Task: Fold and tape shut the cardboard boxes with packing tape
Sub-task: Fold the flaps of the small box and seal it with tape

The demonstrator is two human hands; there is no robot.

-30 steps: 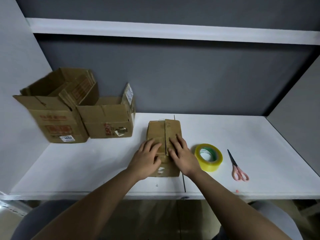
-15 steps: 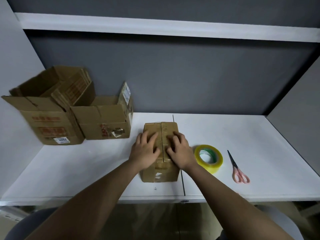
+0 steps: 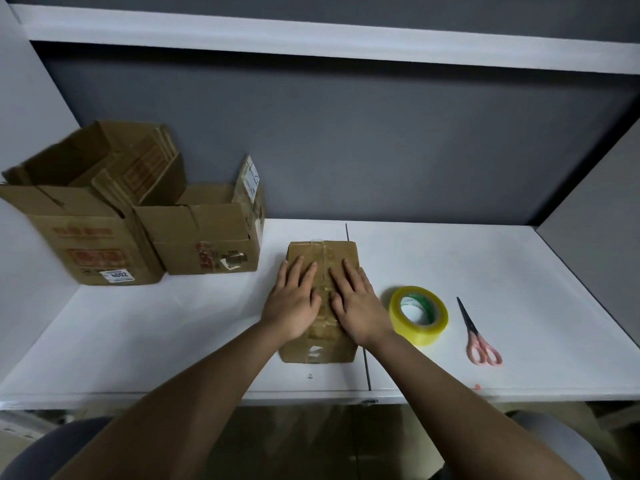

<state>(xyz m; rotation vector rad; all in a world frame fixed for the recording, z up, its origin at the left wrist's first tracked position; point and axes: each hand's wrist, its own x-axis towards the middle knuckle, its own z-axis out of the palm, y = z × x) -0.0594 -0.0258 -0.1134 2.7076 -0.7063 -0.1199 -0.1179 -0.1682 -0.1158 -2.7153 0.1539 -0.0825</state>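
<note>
The small cardboard box [image 3: 322, 299] stands in the middle of the counter [image 3: 173, 323], its flaps folded down and tape along its seam. The left hand [image 3: 293, 303] and the right hand [image 3: 356, 306] press on it with fingers straight. Two open boxes [image 3: 138, 216] at the far left seem not yet closed; the tape roll [image 3: 418, 315] and the scissors [image 3: 479, 336] lie to the right.

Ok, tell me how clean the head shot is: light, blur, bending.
Head view: dim, even light with soft shadows; the shelf edge bows from the wide lens; the open boxes at left look slightly smeared; the small box, both hands, tape roll and scissors read sharply; faint sheen on old tape.
</note>
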